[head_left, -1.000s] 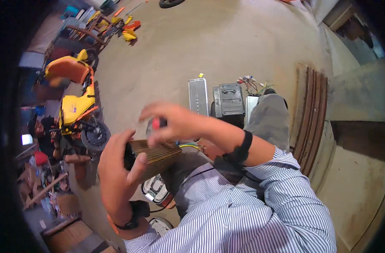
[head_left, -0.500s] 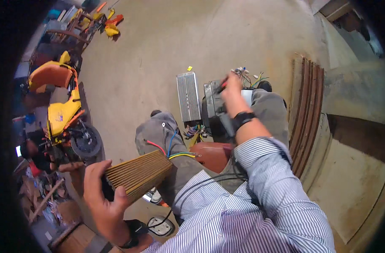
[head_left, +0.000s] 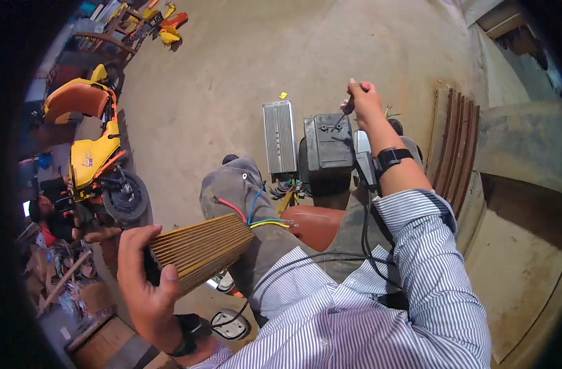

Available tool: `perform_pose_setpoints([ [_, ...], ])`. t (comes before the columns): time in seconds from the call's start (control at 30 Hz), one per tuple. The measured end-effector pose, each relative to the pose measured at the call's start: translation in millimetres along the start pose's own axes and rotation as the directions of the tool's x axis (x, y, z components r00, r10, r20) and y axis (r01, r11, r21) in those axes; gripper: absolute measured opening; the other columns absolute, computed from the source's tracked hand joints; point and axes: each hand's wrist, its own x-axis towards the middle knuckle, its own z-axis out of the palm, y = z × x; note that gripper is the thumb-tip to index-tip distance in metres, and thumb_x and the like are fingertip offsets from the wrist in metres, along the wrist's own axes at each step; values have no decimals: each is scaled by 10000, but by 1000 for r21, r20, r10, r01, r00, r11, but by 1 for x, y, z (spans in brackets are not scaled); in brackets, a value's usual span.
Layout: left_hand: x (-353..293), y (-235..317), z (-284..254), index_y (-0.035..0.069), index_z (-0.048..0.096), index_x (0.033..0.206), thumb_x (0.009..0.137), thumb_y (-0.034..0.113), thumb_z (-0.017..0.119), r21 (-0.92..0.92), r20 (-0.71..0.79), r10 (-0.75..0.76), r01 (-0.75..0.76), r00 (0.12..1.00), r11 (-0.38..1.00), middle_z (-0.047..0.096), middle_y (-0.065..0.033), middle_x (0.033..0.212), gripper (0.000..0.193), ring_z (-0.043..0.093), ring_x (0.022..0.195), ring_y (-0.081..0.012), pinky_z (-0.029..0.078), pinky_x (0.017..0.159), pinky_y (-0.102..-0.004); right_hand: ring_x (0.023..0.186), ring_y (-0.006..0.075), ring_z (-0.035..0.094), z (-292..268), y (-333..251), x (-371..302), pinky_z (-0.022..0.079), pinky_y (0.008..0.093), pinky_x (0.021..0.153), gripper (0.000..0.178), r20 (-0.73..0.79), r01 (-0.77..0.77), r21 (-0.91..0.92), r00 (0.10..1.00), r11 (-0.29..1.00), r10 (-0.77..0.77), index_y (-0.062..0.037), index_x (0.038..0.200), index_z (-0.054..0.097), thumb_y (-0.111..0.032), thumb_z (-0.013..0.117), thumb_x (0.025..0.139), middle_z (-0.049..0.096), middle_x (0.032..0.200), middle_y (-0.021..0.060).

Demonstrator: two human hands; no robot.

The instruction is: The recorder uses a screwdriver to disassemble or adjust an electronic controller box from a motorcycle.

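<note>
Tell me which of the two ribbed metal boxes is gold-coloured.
The gold box in the left grip, with coloured wires at its right end. The other, the silver box, is not held and sits just left of the black box.

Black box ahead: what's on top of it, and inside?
On the black box, small dark fittings show near its far edge; the screwdriver in the right hand points toward them, contact unclear. Its inside is covered and cannot be seen.

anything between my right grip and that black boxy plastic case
Nothing visible stands between the right grip and the black boxy plastic case; only the held dark-handled, thin-shafted tool spans that gap.
</note>
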Motion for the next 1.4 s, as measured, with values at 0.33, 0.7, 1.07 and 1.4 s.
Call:
perform_pose_setpoints([
  [0.33,-13,4,2,-19,611,1155,824,416,699,7,-13,3,-3,1000,1000,591,-155,1042,553,592,960,-285,470,868,-362,723,107,487,26,-4,-27,423,296,651,367,33,82,-221,997,972,-77,-76,1084,550,-359,734,938,550,835,4],
  [0.7,-13,11,6,-15,617,1131,834,384,682,33,-26,35,-34,999,999,595,-156,1023,502,599,936,-288,477,846,-361,939,204,583,26,-1,-30,488,360,866,476,107,149,-400,987,904,-116,-41,1124,577,-425,747,901,629,1006,84],
  [1.07,-13,13,6,-4,618,1146,828,418,697,61,-26,51,-50,998,997,604,-166,1050,535,604,961,-318,478,870,-387,890,157,602,20,-5,-32,489,313,789,425,95,138,-297,989,945,-114,-42,1127,572,-384,730,931,656,980,60],
  [1.4,-35,12,1,25,544,1344,870,461,688,28,-56,-66,68,996,997,567,-161,1245,660,557,1168,-286,409,1046,-386,852,192,656,18,-70,-65,537,321,787,312,172,45,189,982,981,-79,-37,1130,508,-261,672,988,653,952,94],
])
